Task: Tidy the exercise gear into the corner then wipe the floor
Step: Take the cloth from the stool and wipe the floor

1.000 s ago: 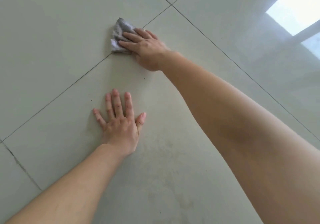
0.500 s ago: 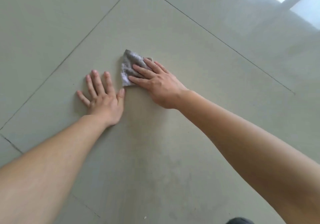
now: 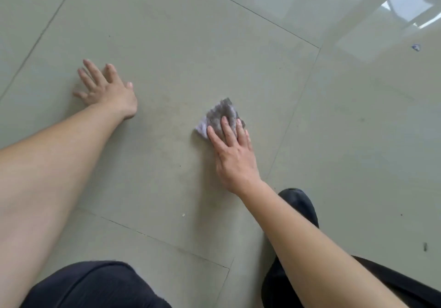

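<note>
The cloth (image 3: 218, 114), grey and soiled with one paler corner, lies flat on the floor (image 3: 191, 45), which is laid with large pale glossy tiles. The right hand (image 3: 235, 157) rests on the near part of the cloth, fingers straight and close together, pressing it onto the tile. No finger curls round it, and the far edge of the cloth shows beyond the fingertips. The left hand (image 3: 107, 90) is set on the same tile, well to the left of the cloth and slightly beyond it, palm down, fingers straight and spread, holding nothing; its outline is blurred. A dull, smeared patch of tile extends from the cloth toward the person. A small white speck (image 3: 183, 215) lies on the near side of the cloth, slightly left. A grout line (image 3: 298, 107) runs just to the right of the cloth. A dark shoe (image 3: 300, 202) stands to the near right of the cloth, partly hidden by the right forearm. A dark trouser knee (image 3: 95, 286) is to the near left of the cloth. A bright window reflection (image 3: 405, 9) and a small bluish scrap (image 3: 416, 47) lie far to the right of the cloth and beyond it
</note>
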